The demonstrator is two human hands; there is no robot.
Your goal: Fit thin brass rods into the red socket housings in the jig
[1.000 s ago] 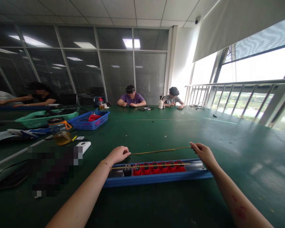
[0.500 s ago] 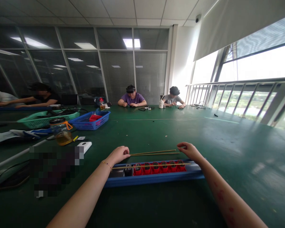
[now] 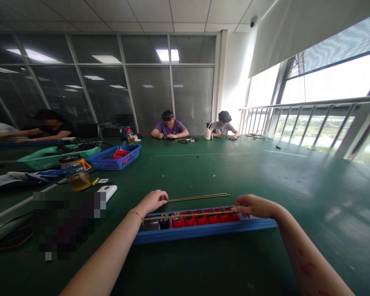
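Note:
My left hand (image 3: 156, 201) is closed in a pinch at the left end of two thin golden rods (image 3: 200, 197), which lie nearly side by side beyond the tray. A long blue tray (image 3: 203, 233) stands in front of me, holding several red holders (image 3: 189, 220) with dark pieces in them and one black piece (image 3: 164, 222) at their left. Across the tray's top runs another thin golden rod (image 3: 185, 215). My right hand (image 3: 254, 205) has its thumb and fingertips closed at that rod's right end, over the tray's right part. The fingers partly hide the contact.
To the left are a blue basket (image 3: 111, 164) with a red container, a green basket (image 3: 43, 161) with dark cables, a jar of amber liquid (image 3: 79, 181) and a white device (image 3: 107, 192). Two people (image 3: 170, 128) sit across the green table (image 3: 185, 168); others are far left.
My right hand has moved down and left to the right end of the rod across the tray. The two far rods now lie closer together. My left hand keeps its place.

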